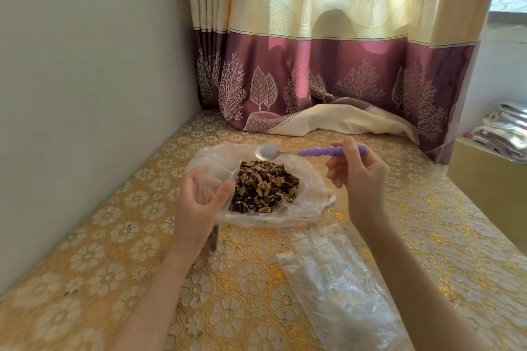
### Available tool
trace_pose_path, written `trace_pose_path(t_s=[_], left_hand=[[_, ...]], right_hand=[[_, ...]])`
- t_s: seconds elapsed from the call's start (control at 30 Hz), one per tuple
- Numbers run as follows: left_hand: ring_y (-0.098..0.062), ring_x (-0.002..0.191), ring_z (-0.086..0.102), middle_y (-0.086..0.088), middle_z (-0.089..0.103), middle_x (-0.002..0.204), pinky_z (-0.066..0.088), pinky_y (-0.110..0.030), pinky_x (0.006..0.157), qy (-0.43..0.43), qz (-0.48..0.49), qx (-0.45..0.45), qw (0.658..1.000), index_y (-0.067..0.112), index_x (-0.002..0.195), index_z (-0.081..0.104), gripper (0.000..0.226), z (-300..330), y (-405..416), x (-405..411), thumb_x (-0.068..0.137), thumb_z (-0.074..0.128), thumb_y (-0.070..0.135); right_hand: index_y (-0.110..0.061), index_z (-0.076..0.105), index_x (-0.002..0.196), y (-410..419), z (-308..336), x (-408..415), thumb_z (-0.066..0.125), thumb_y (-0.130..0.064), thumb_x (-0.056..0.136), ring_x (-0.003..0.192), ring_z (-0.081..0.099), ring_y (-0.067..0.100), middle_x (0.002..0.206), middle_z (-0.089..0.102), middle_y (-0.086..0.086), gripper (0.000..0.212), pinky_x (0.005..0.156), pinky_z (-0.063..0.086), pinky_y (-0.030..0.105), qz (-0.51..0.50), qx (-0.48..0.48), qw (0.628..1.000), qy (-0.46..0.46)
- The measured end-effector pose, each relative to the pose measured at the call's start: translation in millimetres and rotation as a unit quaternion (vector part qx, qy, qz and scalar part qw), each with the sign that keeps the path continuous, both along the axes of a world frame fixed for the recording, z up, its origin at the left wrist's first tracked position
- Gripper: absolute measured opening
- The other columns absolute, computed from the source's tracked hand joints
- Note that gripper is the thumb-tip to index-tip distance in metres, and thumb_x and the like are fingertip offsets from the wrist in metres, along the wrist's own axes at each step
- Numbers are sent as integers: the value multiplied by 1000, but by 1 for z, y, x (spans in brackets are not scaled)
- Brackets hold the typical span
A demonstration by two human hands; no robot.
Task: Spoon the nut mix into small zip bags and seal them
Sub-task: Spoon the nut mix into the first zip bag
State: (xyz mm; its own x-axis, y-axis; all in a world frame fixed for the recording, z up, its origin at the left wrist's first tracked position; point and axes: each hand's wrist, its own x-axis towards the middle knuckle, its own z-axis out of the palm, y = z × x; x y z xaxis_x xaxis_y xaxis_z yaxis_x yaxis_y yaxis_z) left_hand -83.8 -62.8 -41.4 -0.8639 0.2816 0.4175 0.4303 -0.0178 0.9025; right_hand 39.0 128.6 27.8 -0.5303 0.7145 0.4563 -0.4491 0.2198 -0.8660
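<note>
A heap of nut mix (265,186) lies in an opened clear plastic bag (310,196) on the table. My left hand (196,199) grips a small clear zip bag (212,174) at the heap's left edge, its mouth held open toward the nuts. My right hand (359,177) pinches the purple handle of a spoon (302,151); the metal bowl of the spoon hangs empty just above the far edge of the heap. A few nuts show under my left wrist, inside the lower part of the zip bag.
The table carries a gold floral cloth (119,251). A pack of clear zip bags (336,288) lies at the front right. A wall runs along the left; a purple and cream curtain (328,80) hangs behind. Folded cloths (504,131) sit on a ledge at right.
</note>
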Motion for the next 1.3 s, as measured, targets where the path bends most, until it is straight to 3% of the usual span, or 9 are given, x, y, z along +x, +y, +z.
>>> trace_pose_path(t_s=[0.1,0.23,0.3,0.43,0.53,0.7,0.77,0.97,1.3], left_hand=[[-5,97,61,11,62,105,49,-27,88,3,4,-9,1000,26,119,48,71,-1,1,-1,63,68,65],[9,95,57,16,61,103,45,-7,79,11,9,-17,1000,24,122,47,73,-6,2,-3,65,68,64],[15,96,54,18,59,106,40,2,75,18,12,-21,1000,21,126,45,73,-8,2,-3,69,69,60],[24,96,49,29,56,107,35,7,72,17,10,-16,1000,29,122,44,59,-8,3,-4,73,71,49],[17,96,54,21,59,109,38,4,72,12,4,-12,1000,28,120,46,58,-9,3,-4,73,71,50],[-4,92,58,12,58,104,46,-9,73,-3,1,-15,1000,22,122,46,79,-9,3,-5,62,68,69],[-5,96,59,9,59,108,47,-10,74,-8,1,-14,1000,24,123,45,81,-10,3,-5,60,67,71],[11,106,51,11,55,121,41,-4,75,3,11,-40,999,27,127,42,86,-11,3,-6,59,64,75],[31,98,42,31,49,112,38,-1,69,8,14,-55,998,34,126,40,82,-10,3,-4,59,64,74]], right_hand=[[-13,60,71,11,-10,5,50,-22,98,44,50,8,54,64,-12,30,44,41,18,-90,89,990,-57],[-10,57,64,21,-22,8,52,-19,96,50,52,31,51,62,-18,34,53,45,33,-164,196,960,-113],[-4,57,63,24,-26,9,52,-17,96,50,54,32,46,58,-13,36,61,48,28,-184,226,948,-128],[-3,51,64,25,-32,4,52,-15,95,39,43,9,48,56,-30,34,42,31,11,-188,239,942,-144],[-10,47,61,23,-34,0,52,-15,96,44,51,15,47,54,-33,35,46,34,12,-188,236,942,-144],[-3,59,69,20,-47,-6,51,-21,97,44,58,15,52,65,-13,34,53,50,29,-163,150,964,-148],[-4,63,70,20,-53,-9,52,-23,97,45,60,11,54,66,-4,35,51,51,28,-147,89,974,-149],[-5,65,70,30,-67,-10,51,-19,97,46,60,11,59,65,8,33,47,49,19,-76,-124,975,-166],[-4,62,71,28,-52,-1,48,-10,95,39,48,5,49,59,-2,28,38,37,14,-96,-139,981,-99]])
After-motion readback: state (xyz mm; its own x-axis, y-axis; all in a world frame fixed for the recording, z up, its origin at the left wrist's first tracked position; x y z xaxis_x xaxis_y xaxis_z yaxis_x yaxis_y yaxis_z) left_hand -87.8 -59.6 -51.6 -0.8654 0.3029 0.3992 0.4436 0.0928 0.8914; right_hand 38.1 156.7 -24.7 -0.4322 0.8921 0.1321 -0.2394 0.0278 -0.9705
